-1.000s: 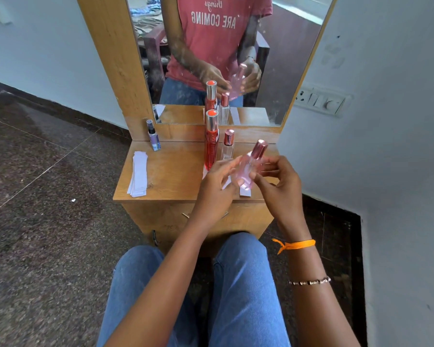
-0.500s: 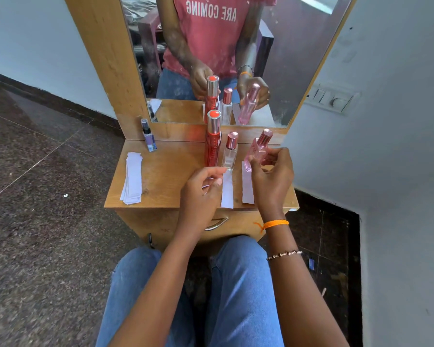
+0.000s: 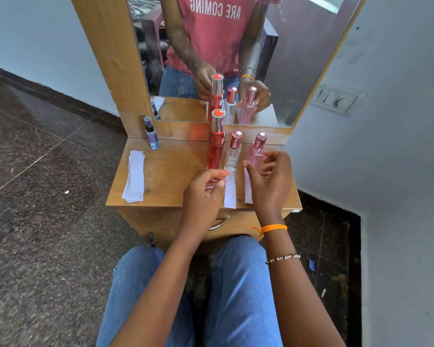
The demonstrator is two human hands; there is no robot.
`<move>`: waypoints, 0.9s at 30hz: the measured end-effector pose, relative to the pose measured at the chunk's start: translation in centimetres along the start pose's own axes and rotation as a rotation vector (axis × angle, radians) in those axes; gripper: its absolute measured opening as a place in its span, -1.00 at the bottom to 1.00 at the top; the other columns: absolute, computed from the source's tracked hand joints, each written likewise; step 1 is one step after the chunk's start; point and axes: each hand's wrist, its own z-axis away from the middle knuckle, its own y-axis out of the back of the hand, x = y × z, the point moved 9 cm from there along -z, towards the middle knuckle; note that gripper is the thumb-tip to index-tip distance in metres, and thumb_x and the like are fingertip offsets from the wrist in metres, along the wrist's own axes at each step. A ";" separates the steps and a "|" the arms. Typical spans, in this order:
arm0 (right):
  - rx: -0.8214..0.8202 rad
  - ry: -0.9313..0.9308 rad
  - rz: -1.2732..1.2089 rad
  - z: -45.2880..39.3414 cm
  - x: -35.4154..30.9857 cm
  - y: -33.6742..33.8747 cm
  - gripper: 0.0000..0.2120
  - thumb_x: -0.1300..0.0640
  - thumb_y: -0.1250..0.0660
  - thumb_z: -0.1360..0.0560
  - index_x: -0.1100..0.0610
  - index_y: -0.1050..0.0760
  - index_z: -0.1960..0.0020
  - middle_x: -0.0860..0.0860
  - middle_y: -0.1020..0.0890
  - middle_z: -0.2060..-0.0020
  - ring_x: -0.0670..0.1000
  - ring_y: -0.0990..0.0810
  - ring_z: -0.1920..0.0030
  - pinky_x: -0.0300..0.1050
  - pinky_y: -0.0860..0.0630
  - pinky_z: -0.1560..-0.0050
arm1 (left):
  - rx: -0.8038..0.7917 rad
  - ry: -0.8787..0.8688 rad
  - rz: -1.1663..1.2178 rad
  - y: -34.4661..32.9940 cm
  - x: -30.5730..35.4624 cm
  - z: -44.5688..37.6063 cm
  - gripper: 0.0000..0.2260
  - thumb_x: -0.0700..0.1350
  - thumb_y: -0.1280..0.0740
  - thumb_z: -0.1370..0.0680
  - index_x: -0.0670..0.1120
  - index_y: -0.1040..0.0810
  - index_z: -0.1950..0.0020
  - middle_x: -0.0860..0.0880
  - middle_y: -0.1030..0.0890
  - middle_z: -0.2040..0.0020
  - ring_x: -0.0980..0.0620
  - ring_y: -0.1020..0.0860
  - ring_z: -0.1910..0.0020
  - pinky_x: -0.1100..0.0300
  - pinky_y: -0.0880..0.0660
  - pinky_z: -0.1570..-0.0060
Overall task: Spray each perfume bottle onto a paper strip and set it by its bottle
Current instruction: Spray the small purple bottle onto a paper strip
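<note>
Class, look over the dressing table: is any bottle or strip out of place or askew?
Mostly tidy. The blue bottle stands alone at the back left, no strip beside it, apart from the three bottles grouped on the right. The clear bottle's strip slightly overhangs the table's front edge.

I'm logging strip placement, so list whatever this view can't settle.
- Strip for the tall red bottle: the left hand covers that spot.
- Near end of the strip by the pink bottle: behind the right hand.
- Label on the small purple bottle: too small.
- Count in the spare strip stack: edges overlap.
</note>
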 end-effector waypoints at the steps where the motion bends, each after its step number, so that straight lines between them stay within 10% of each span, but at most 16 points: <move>1: 0.024 -0.003 0.012 0.2 -0.2 0.5 -0.66 0.01 -0.47 -0.39 0.14 -0.42 -0.01 0.01 -0.51 0.13 0.03 -0.48 0.22 -0.01 -0.47 0.25 | 0.002 -0.006 -0.002 0.1 0.1 0.1 -0.72 -0.26 -0.26 -0.53 0.15 -0.57 0.03 0.20 -0.59 0.06 0.33 -0.51 0.07 0.51 -0.41 0.10; 16: -0.648 0.255 -0.282 8.6 -13.7 -13.5 -0.92 0.26 -0.34 -0.49 0.22 -0.59 0.05 0.06 -0.54 0.15 0.00 -0.49 0.24 -0.22 -0.33 0.22 | 0.589 0.158 -0.457 15.1 -2.4 1.7 -0.87 -0.18 -0.31 -0.50 0.04 -0.57 0.04 0.05 -0.54 0.07 -0.10 -0.51 0.04 -0.05 -0.34 -0.13; 22: -0.794 0.302 -0.034 7.8 -14.2 -19.6 -0.70 0.30 -0.32 -0.46 0.28 -0.50 -0.19 0.25 -0.48 -0.13 0.29 -0.54 -0.06 0.11 -0.48 -0.03 | 0.537 0.233 -0.594 17.1 -4.0 -0.6 -0.79 -0.05 -0.35 -0.48 0.04 -0.54 -0.11 0.00 -0.56 -0.10 -0.09 -0.47 -0.12 0.04 -0.17 -0.02; 27: -0.832 0.342 0.056 8.0 -14.1 -20.7 -0.86 0.29 -0.30 -0.47 0.32 -0.57 0.02 0.26 -0.48 -0.01 0.28 -0.53 0.06 0.08 -0.47 0.06 | 0.414 0.271 -0.693 16.5 -5.2 -1.4 -0.72 -0.02 -0.31 -0.52 0.08 -0.52 -0.23 -0.05 -0.51 -0.18 -0.14 -0.37 -0.19 0.06 -0.07 0.03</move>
